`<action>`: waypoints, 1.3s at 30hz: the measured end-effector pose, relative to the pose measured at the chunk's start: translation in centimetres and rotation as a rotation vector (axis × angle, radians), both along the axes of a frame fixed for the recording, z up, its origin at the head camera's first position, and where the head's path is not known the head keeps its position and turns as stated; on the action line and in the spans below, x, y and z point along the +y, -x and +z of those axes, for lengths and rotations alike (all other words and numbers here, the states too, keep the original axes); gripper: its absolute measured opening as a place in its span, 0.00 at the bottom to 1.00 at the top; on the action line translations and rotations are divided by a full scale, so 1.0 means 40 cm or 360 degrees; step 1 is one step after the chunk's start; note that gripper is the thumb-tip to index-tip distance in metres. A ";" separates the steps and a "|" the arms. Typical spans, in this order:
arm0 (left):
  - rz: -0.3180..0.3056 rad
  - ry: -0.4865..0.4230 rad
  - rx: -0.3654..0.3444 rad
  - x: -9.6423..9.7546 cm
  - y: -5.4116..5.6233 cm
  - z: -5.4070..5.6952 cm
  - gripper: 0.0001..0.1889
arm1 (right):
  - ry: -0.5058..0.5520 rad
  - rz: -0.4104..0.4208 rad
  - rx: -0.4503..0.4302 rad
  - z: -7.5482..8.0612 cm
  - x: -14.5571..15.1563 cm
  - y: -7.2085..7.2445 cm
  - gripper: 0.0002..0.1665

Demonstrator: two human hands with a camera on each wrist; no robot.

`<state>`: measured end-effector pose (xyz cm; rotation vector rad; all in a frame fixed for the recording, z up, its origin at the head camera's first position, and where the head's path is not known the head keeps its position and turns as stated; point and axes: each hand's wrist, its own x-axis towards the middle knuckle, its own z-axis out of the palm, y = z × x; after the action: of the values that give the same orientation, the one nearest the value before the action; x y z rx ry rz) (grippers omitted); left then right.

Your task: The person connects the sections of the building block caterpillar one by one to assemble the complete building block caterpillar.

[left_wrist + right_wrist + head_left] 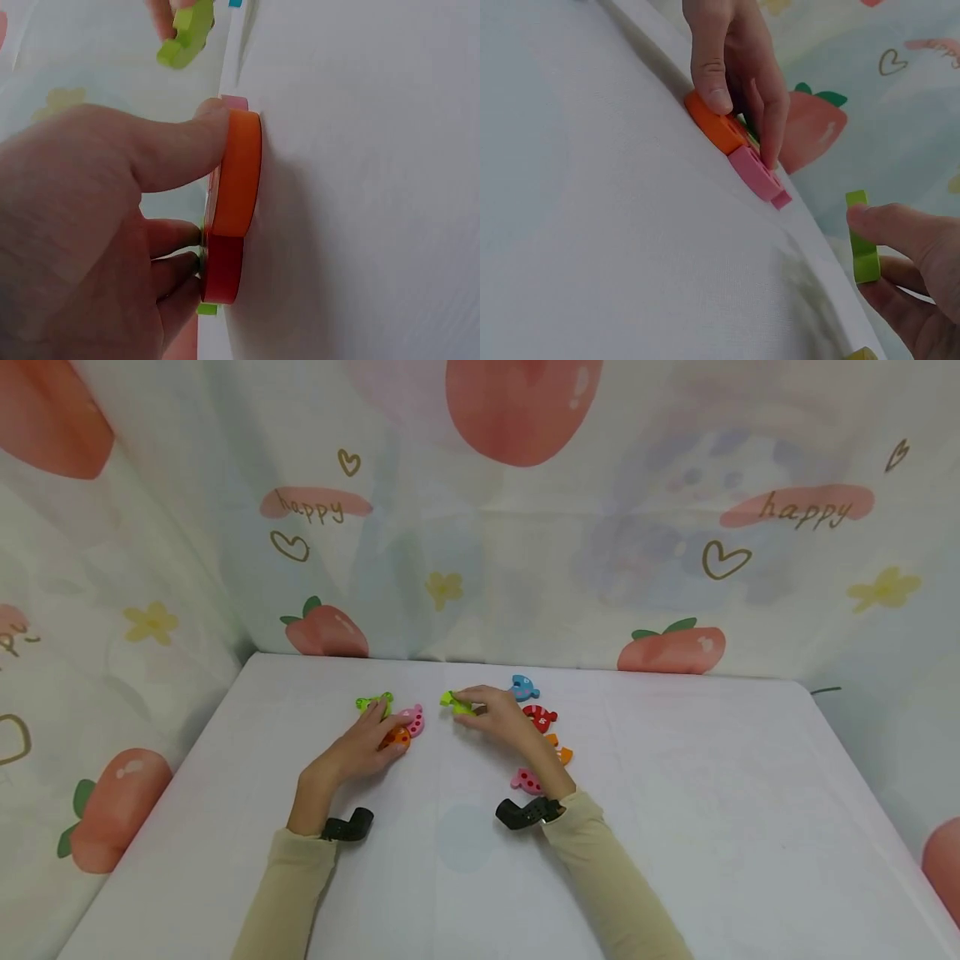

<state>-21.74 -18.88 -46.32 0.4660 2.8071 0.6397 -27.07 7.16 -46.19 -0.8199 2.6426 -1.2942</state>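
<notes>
The left hand extends from nine o'clock — its thumb touches an orange piece at the centre. A red piece adjoins it toward six; a pink piece peeks out toward twelve. The right hand holds a green piece near eleven.

Lime-green notched block and orange curved block look like smooth painted wood; white cloth-covered worktop, matt; pastel printed backdrop, cloth

Passage between left hand and right hand
Near worktop offers room; lime-green block juts into the gap, blue fish block and red striped block obstruct the right, printed cloth bars the back.
</notes>
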 end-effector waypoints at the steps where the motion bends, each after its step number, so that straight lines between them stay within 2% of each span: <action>1: -0.0022 0.0001 0.0011 0.008 -0.002 0.001 0.28 | -0.0005 -0.0003 -0.0006 -0.001 0.000 0.000 0.25; 6: -0.0151 0.0050 0.0059 0.051 -0.013 0.005 0.28 | -0.0040 -0.0006 -0.0005 -0.001 0.003 -0.002 0.25; 11: -0.0220 0.0074 0.0033 0.083 -0.022 0.005 0.27 | -0.0143 0.0026 -0.0023 0.002 0.004 -0.006 0.25; 17: -0.0215 0.0095 0.0005 0.096 -0.028 0.003 0.27 | -0.0292 0.0065 -0.0146 0.003 0.003 -0.015 0.27; 21: -0.0207 0.0101 0.0017 0.097 -0.026 -0.003 0.27 | -0.0308 0.0018 -0.0202 0.001 0.002 -0.020 0.26; 28: -0.0233 0.0103 0.0054 0.098 -0.019 -0.005 0.27 | -0.0286 -0.0010 -0.0191 0.001 0.000 -0.025 0.24; 39: -0.0233 0.0102 0.0062 0.101 -0.021 -0.001 0.27 | -0.0352 0.0077 -0.0158 -0.005 0.002 -0.021 0.21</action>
<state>-20.92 -14.83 -46.35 0.6707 2.7870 0.5143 -26.23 7.25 -46.37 -0.7609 2.6092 -0.9812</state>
